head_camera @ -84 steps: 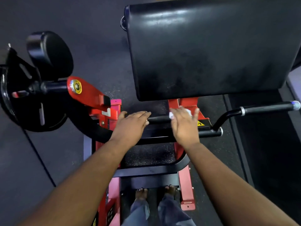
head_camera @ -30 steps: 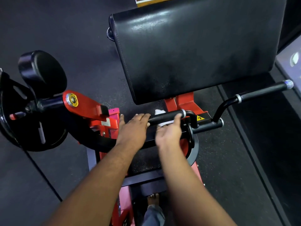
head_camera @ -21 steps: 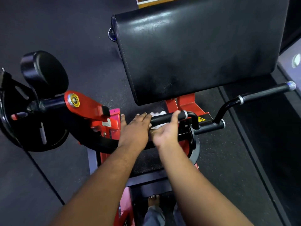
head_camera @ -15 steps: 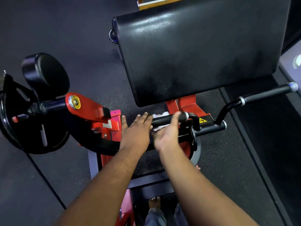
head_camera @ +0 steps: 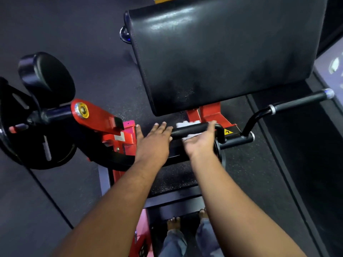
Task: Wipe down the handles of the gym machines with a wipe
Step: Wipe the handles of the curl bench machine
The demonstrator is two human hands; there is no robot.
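Item, as I see it from the head view: one black foam handle (head_camera: 191, 129), lying crosswise just below the lower edge of the big black arm pad (head_camera: 222, 58). Right hand (head_camera: 201, 140) sits under that handle, palm turned up, fingers curled around it from beneath and closed on a white wipe (head_camera: 185, 125) (white shows both above the grip and below it, against the palm). Left hand (head_camera: 154, 143) lies flat, palm down, fingers extended and close together, thumb apart, just left of the handle's free end; fingertips nearly touch it. Right of the handle: a bend in the bar, a yellow warning sticker (head_camera: 228, 131), then a second handle (head_camera: 300, 102) running up and out to the right, bare, with dark floor around it. Left of the handle: red frame (head_camera: 104, 119) and a black weight plate (head_camera: 27, 141), crowding that side. Below the handle: open speckled floor, then two bare feet.
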